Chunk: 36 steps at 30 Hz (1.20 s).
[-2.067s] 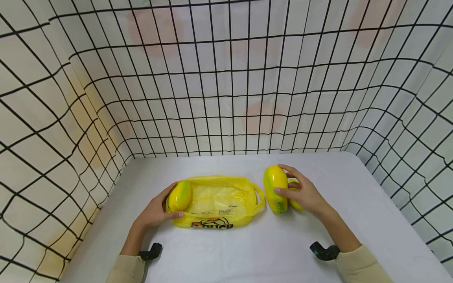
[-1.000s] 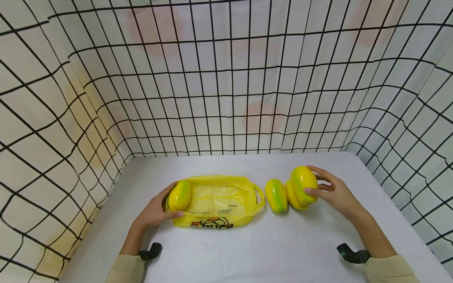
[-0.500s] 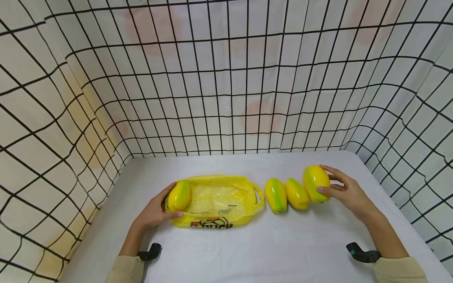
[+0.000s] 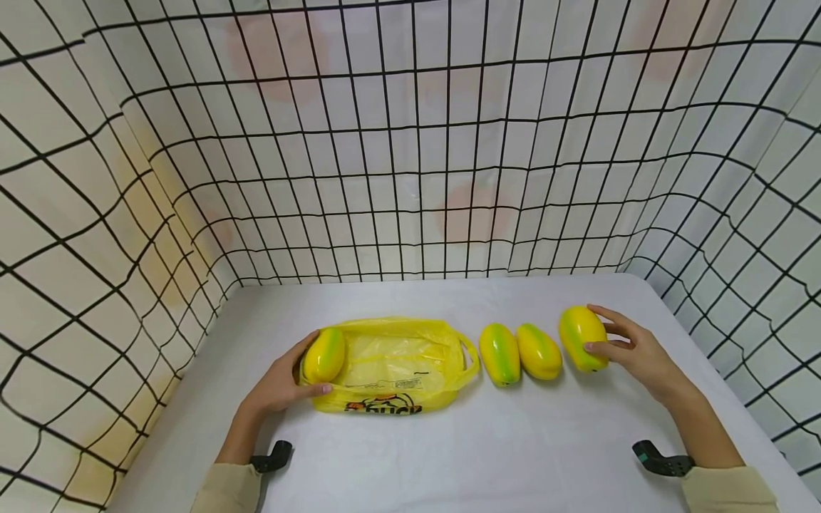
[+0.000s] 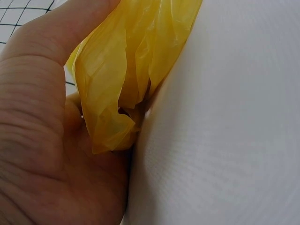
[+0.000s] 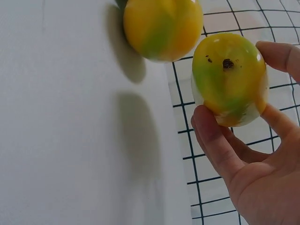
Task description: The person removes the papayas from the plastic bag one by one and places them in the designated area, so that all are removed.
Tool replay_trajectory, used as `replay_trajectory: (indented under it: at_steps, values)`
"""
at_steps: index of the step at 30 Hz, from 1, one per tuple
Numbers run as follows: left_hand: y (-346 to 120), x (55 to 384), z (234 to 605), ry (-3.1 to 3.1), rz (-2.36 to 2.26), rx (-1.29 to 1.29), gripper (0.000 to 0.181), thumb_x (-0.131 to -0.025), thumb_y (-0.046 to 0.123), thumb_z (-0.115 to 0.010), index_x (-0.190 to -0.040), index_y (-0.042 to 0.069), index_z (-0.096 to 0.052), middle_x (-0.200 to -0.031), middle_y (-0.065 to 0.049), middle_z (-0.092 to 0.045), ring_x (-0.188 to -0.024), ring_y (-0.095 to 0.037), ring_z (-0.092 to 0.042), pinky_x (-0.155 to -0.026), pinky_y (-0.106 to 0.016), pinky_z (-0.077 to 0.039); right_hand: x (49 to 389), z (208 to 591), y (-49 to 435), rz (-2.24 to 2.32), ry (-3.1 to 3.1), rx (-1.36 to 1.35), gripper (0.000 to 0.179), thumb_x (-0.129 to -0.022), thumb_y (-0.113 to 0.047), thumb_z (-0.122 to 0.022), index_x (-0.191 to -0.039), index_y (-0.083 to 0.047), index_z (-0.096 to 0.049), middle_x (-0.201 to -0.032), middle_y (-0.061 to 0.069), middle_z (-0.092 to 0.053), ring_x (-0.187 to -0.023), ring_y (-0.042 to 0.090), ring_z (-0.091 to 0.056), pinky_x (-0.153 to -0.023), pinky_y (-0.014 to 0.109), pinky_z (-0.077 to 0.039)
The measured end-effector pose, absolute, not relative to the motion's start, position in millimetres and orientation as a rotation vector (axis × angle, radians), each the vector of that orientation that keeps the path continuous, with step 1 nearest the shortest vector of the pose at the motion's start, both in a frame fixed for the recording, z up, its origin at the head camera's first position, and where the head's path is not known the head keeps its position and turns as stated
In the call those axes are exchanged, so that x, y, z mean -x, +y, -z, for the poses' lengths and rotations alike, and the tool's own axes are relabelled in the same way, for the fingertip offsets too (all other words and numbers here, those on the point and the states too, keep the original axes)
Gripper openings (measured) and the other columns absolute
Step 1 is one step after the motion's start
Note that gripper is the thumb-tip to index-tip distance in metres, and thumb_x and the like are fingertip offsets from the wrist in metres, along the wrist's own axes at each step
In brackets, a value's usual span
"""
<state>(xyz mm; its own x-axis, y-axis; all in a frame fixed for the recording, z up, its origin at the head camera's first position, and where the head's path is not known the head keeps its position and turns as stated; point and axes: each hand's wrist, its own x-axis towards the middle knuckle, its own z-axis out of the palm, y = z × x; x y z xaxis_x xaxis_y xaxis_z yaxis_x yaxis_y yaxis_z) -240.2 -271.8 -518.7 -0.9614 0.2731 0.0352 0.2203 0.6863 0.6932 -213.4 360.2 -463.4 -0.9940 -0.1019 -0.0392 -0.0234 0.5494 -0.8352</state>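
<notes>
In the head view, my left hand (image 4: 281, 381) grips the left end of a yellow plastic bag (image 4: 391, 402), with the thumb on its near side. The left wrist view shows crumpled bag plastic (image 5: 108, 89) against the palm. One glossy yellow-green papaya (image 4: 325, 355) lies inside the bag's left end. To the right, my right hand (image 4: 641, 356) holds another papaya (image 4: 582, 338) between thumb and fingers. The right wrist view shows that held papaya (image 6: 229, 79) slightly above the table, its shadow apart from it; some fingertips are hidden behind it.
Two more papayas stand in a row between bag and right hand: one papaya (image 4: 499, 355) near the bag handle (image 4: 472, 360), the other papaya (image 4: 539, 352) beside it. A black wire grid (image 4: 417, 171) encloses the back and sides of the white table (image 4: 423, 463).
My right hand has moved rightward from near the bag, carrying the papaya past the two others, then lowered it slightly. The left hand and bag have stayed in place.
</notes>
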Motion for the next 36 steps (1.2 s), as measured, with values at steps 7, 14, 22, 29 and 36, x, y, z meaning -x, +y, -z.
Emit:
replay_trajectory:
  at_steps: [7,14,22,29,36]
  values:
    - [-272.3,239.7,518.6,2.817,-1.137,-0.400,0.114,-0.074,0.054,-0.085,-0.165,0.019,-0.024,-0.165,-0.014,-0.038,-0.149,-0.040,-0.039,-0.120,-0.070,-0.027,218.4,474.1,362.3,1.433,2.671,0.070,0.076,-0.102,-0.039,-0.065,-0.165,-0.024,-0.025,-0.165,0.027,-0.025,-0.134,0.049,-0.045,-0.082,0.018,-0.051]
    - [-272.6,239.5,517.5,2.818,-1.145,-0.416,0.114,-0.075,0.053,-0.086,-0.165,0.019,-0.025,-0.165,-0.013,-0.038,-0.149,-0.040,-0.039,-0.119,-0.071,-0.027,222.3,483.0,363.2,1.394,2.666,0.061,0.078,-0.102,-0.040,-0.064,-0.165,-0.021,-0.024,-0.163,0.030,-0.026,-0.135,0.053,-0.043,-0.089,0.030,-0.057]
    - [-272.1,239.4,517.6,2.814,-1.141,-0.410,0.113,-0.075,0.054,-0.085,-0.165,0.021,-0.024,-0.165,-0.013,-0.037,-0.150,-0.040,-0.039,-0.120,-0.071,-0.027,224.5,491.4,362.7,1.354,2.663,0.061,0.079,-0.102,-0.041,-0.064,-0.166,-0.020,-0.022,-0.164,0.031,-0.023,-0.137,0.056,-0.040,-0.102,0.065,-0.051]
    - [-271.8,239.5,518.7,2.810,-1.144,-0.406,0.113,-0.075,0.054,-0.085,-0.165,0.021,-0.025,-0.165,-0.012,-0.038,-0.150,-0.040,-0.039,-0.120,-0.070,-0.027,221.8,491.7,359.6,1.318,2.677,0.067,0.082,-0.100,-0.043,-0.066,-0.166,-0.020,-0.022,-0.161,0.035,-0.026,-0.133,0.059,-0.044,-0.099,0.062,-0.054]
    - [-272.6,239.8,519.5,2.813,-1.143,-0.401,0.113,-0.075,0.054,-0.085,-0.165,0.022,-0.024,-0.166,-0.012,-0.037,-0.150,-0.039,-0.039,-0.120,-0.070,-0.027,220.0,491.7,355.5,1.253,2.692,0.057,0.086,-0.098,-0.049,-0.067,-0.165,-0.022,-0.022,-0.159,0.035,-0.029,-0.132,0.060,-0.046,-0.097,0.065,-0.054]
